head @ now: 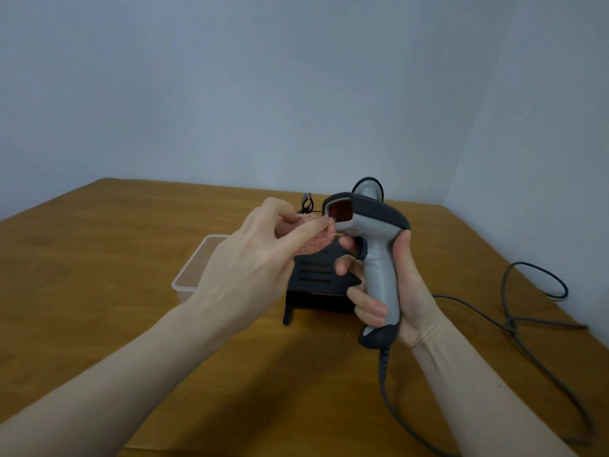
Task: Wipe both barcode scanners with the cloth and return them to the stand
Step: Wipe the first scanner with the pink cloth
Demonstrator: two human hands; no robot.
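My right hand (392,288) grips the handle of a grey and black barcode scanner (372,232), held upright above the table with its red window facing left. My left hand (253,255) pinches a small pink cloth (316,240) whose edge touches the scanner's nose just below the window. Behind the held scanner, the grey handle of a second scanner (367,186) sticks up, mostly hidden. The black slotted stand (316,282) sits on the table under and behind my hands.
A clear plastic box (194,275) stands left of the stand, partly behind my left hand. The scanner's dark cable (514,321) loops across the right side of the wooden table (99,258). A wall runs close along the table's back and right edges.
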